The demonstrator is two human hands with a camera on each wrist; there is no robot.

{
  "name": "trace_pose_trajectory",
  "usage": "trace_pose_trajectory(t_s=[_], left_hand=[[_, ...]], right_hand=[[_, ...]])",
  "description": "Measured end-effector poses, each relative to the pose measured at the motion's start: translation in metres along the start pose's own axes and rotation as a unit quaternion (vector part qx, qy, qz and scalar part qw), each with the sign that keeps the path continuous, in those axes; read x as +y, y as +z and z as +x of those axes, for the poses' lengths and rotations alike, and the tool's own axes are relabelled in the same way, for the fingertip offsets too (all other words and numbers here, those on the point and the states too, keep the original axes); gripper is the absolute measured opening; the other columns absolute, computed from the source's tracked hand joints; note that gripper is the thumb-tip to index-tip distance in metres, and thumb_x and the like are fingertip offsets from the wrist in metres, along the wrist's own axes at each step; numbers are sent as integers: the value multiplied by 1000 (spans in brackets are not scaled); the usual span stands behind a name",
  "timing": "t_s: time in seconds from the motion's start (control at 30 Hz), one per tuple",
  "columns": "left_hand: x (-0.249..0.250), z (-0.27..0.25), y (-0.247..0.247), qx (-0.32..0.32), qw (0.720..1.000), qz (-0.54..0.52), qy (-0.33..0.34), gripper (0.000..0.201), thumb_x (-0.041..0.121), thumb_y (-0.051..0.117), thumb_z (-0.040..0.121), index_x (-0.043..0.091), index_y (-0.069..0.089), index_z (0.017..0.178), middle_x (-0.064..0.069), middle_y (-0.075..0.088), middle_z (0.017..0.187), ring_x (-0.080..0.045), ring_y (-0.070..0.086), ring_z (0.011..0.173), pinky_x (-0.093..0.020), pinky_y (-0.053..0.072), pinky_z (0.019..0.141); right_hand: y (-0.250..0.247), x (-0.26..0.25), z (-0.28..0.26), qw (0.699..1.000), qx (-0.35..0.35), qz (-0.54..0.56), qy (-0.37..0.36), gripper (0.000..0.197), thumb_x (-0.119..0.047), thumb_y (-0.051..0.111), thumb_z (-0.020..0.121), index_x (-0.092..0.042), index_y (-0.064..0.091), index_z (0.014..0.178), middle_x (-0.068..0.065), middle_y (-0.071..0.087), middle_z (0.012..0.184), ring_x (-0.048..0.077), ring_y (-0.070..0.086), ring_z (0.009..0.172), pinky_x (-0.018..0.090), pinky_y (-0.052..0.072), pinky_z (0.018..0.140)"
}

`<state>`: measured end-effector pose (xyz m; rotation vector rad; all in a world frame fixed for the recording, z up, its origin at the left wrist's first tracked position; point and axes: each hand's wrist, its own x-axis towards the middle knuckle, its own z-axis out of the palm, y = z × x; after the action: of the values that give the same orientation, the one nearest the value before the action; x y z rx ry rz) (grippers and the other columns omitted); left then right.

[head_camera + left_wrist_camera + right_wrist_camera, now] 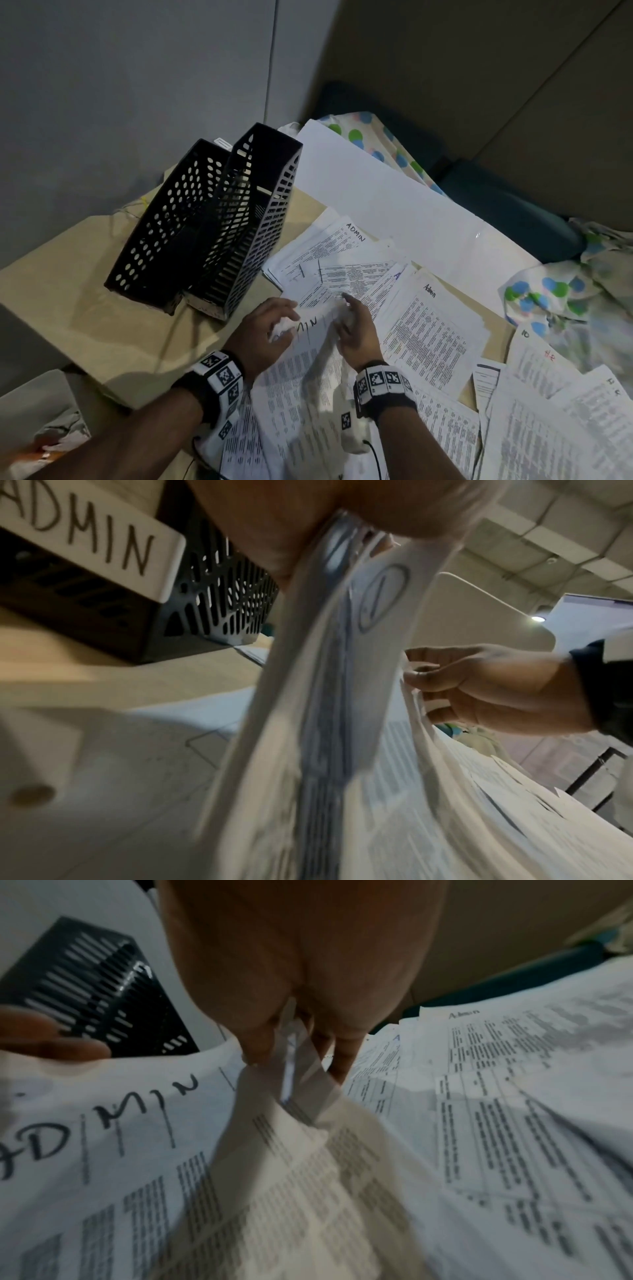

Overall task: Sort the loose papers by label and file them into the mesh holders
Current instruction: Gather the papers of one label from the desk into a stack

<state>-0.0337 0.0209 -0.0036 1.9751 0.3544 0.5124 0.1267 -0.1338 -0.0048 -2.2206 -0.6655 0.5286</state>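
Holders [205,219]: two black mesh ones stood at the left on the table [68,294], one tagged ADMIN.
Left hand [270,329]: fingers curled round the top corner of the ADMIN sheet [308,370].
Right hand [356,332]: pinched that sheet's other edge.
Papers [424,329]: spread right, several marked Admin.

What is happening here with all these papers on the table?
A person is sorting printed sheets. Both hands lift one white printed sheet handwritten "ADMIN": the left hand grips its left edge, the right hand pinches its right part. Two black perforated plastic file holders stand to the left on the beige table, one tagged "ADMIN" in the left wrist view; no papers show inside them. Many loose printed sheets lie spread to the right.
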Motion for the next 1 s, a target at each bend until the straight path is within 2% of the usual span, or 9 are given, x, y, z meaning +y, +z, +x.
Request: trace_pose_trajectory(t_s=[0.1, 0.23, 0.5, 0.6, 0.7, 0.77, 0.83, 0.9, 1.0], left_hand=[[2, -4, -7, -3, 1000, -25, -17, 19, 24, 63, 81, 25, 62, 100, 15, 64, 107, -2, 59, 105, -17, 46, 88], [-3, -11, -11, -6, 999, -49, -23, 30, 42, 59, 82, 24, 62, 106, 17, 65, 108, -3, 61, 104, -18, 47, 85], [-3, -10, -9, 4, 998, -64, -18, 25, 39, 69, 76, 23, 62, 94, 9, 64, 111, -10, 61, 107, -25, 48, 90], [0, -11, -9, 15, 988, -98, -119, 58, 54, 73, 66, 38, 50, 117, 20, 60, 115, 3, 57, 106, -7, 43, 85], [3, -11, -3, 39, 970, -130, -203, 73, 27, 78, 72, 35, 37, 132, 31, 43, 126, 23, 44, 106, 7, 33, 78], [-3, -12, -2, 66, 960, -124, -241, 72, 18, 78, 74, 31, 41, 133, 21, 42, 131, 9, 43, 117, -1, 34, 85], [-11, -15, -2, 72, 954, -108, -271, 44, 24, 79, 72, 32, 59, 110, 12, 63, 112, -8, 61, 102, -15, 48, 81], [-11, -16, -5, 58, 951, -72, -294, 19, 28, 78, 72, 30, 64, 84, 7, 70, 85, -15, 67, 83, -29, 53, 73], [-10, -18, -8, 54, 955, -48, -289, 27, 23, 76, 76, 40, 55, 77, 13, 64, 81, -5, 61, 76, -25, 48, 66]], right_hand=[[-3, 4, 1, 999, 11, 17, -45, 57, -13, 59, 92, -22, 37, 144, -6, 42, 128, 6, 44, 116, 23, 39, 100], [-3, 4, 2, 996, -41, -49, -66, 23, -17, 57, 93, -20, 67, 113, 1, 56, 108, 10, 53, 96, 24, 44, 87], [-2, 17, 3, 995, 27, 36, 90, 17, -16, 54, 93, -9, 69, 99, 3, 66, 83, 19, 59, 76, 23, 41, 63], [-1, 22, 6, 985, 69, 116, 111, 19, -9, 52, 92, -14, 71, 93, 6, 67, 77, 22, 60, 72, 32, 50, 70], [0, 18, 5, 971, 61, 194, 130, 28, -2, 50, 92, -19, 72, 91, 9, 70, 83, 21, 59, 72, 36, 49, 69], [0, 14, 6, 966, 44, 223, 126, 30, 0, 50, 91, -22, 71, 91, 7, 68, 80, 19, 56, 67, 33, 46, 62], [-1, 16, 9, 967, 26, 221, 124, 25, -6, 51, 94, -24, 69, 94, 7, 70, 91, 24, 63, 80, 37, 53, 71], [-4, 22, 11, 984, 23, 132, 117, 17, -20, 49, 97, -27, 63, 105, 7, 64, 112, 31, 63, 100, 48, 53, 89], [-12, 36, 13, 971, -38, -214, 96, 46, -32, 51, 95, -18, 42, 138, 8, 44, 139, 27, 46, 126, 43, 41, 106]])
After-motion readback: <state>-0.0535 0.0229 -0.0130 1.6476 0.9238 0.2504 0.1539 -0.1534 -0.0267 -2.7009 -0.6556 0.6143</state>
